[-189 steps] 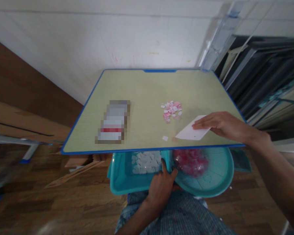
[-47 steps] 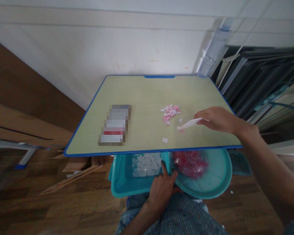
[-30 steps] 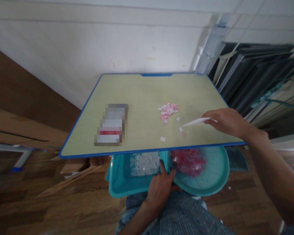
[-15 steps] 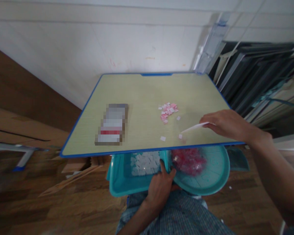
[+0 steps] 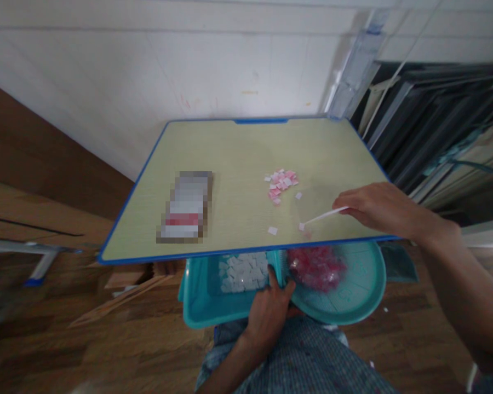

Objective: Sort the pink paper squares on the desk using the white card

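My right hand (image 5: pixel 367 208) pinches a thin white tapered strip (image 5: pixel 326 214). The strip's tip points down-left and meets, or nearly meets, a small pale square (image 5: pixel 302 226) near the board's front edge. Farther back lies a heap of small pink and white squares (image 5: pixel 282 183), with one loose white square (image 5: pixel 298 195) beside it and another (image 5: pixel 273 231) nearer the front. Below the board, my left hand (image 5: pixel 269 312) grips the adjoining rims of a rectangular teal tray (image 5: pixel 213 317) and a round teal tray (image 5: pixel 367 295), index finger and thumb on either side.
A yellowish board with a blue edge (image 5: pixel 230 148) forms the tabletop. A blurred-out phone-like object (image 5: pixel 187 205) lies on its left. White squares (image 5: pixel 244 271) fill part of the rectangular tray; a pink-red pile (image 5: pixel 316 268) is in the round one. Dark panels (image 5: pixel 435 109) lean at right.
The view has shifted slightly. In my right hand the white strip has turned a little, so it looks narrower. My left hand stays on the tray rims.
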The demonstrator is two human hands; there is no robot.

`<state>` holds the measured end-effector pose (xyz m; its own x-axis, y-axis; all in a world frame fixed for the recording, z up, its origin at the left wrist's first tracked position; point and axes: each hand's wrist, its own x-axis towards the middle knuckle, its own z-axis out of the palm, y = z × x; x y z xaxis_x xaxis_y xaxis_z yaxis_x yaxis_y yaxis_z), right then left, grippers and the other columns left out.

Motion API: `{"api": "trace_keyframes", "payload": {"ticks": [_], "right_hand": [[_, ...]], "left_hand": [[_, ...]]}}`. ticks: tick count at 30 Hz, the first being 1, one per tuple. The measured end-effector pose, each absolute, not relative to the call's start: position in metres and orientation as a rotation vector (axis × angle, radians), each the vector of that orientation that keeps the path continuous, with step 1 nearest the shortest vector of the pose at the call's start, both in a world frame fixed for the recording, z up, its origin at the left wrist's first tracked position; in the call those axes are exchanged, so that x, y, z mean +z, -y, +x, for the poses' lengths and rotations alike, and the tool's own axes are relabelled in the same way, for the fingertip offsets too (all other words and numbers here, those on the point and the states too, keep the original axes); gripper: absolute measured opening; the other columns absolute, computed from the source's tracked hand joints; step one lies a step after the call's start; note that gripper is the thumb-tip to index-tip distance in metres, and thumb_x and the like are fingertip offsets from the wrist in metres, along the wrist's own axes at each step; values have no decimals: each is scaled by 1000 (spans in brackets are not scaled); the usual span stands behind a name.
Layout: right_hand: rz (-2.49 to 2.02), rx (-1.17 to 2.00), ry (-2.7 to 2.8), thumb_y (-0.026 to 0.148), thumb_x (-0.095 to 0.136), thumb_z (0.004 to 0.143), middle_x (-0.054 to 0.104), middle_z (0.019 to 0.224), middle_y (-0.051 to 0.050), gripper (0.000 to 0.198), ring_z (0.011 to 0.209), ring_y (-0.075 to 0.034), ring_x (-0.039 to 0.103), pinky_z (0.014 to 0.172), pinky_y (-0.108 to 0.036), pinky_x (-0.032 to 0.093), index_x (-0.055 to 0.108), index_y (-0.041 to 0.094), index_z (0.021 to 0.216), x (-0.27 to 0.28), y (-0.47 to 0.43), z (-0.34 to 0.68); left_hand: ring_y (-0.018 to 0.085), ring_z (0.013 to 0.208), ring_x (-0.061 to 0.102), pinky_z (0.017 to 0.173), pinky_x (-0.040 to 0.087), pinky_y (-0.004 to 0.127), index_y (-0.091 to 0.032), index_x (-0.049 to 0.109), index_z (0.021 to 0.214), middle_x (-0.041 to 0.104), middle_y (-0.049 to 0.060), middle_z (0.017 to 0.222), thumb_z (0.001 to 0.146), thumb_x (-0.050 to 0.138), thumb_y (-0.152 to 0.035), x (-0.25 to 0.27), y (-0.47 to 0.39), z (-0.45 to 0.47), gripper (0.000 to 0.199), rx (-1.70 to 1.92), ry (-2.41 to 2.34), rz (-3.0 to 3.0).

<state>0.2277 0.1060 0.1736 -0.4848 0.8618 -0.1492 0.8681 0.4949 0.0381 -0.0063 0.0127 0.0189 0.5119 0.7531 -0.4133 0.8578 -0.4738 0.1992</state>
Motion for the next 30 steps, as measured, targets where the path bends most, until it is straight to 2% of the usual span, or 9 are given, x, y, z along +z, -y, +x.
{"api": "trace_keyframes", "payload": {"ticks": [4, 8, 12, 16, 20, 24, 30], "right_hand": [[1525, 51, -2530, 15, 40, 78, 65, 79, 0, 22, 74, -17, 59, 56, -25, 32, 60, 25, 81, 178, -105, 223], [1600, 276, -2462, 9, 39, 76, 65, 87, -2, 27, 77, -19, 59, 54, -26, 31, 59, 23, 87, 178, -106, 219], [1506, 184, -2523, 10, 40, 76, 65, 86, -1, 27, 77, -18, 58, 56, -25, 32, 60, 23, 88, 177, -110, 218], [1594, 243, -2461, 10, 39, 76, 65, 87, -2, 27, 78, -19, 59, 55, -26, 32, 61, 23, 86, 179, -114, 222], [1589, 114, -2447, 15, 40, 77, 66, 83, 0, 25, 76, -19, 59, 56, -26, 33, 62, 25, 83, 180, -116, 231], [1681, 121, -2347, 16, 41, 75, 66, 77, -2, 24, 73, -20, 58, 55, -27, 34, 63, 24, 80, 181, -117, 242], [1738, 86, -2327, 21, 38, 78, 66, 79, -5, 26, 76, -23, 59, 58, -28, 37, 64, 22, 82, 181, -119, 244]], "left_hand": [[23, 71, 61, 58, 48, 35, -28, 38, 116, 29, 27, 129, 66, 45, -57, 19, -13, -7, 59, -377, -1327, 2386], [22, 70, 61, 57, 49, 35, -28, 38, 117, 30, 26, 129, 65, 45, -57, 19, -13, -7, 60, -384, -1325, 2390], [22, 70, 61, 58, 49, 35, -29, 38, 116, 31, 24, 128, 66, 45, -56, 20, -13, -6, 58, -390, -1321, 2383], [22, 71, 61, 59, 49, 35, -28, 36, 119, 30, 25, 128, 67, 45, -56, 21, -13, -6, 60, -391, -1323, 2375], [23, 72, 61, 59, 49, 35, -27, 37, 118, 29, 27, 129, 66, 45, -56, 20, -13, -6, 60, -381, -1315, 2375], [23, 72, 61, 60, 49, 35, -28, 37, 118, 27, 26, 130, 66, 46, -55, 19, -13, -6, 59, -390, -1320, 2361], [23, 72, 61, 59, 49, 35, -27, 37, 118, 26, 28, 130, 66, 46, -55, 19, -13, -6, 60, -386, -1314, 2360]]}}
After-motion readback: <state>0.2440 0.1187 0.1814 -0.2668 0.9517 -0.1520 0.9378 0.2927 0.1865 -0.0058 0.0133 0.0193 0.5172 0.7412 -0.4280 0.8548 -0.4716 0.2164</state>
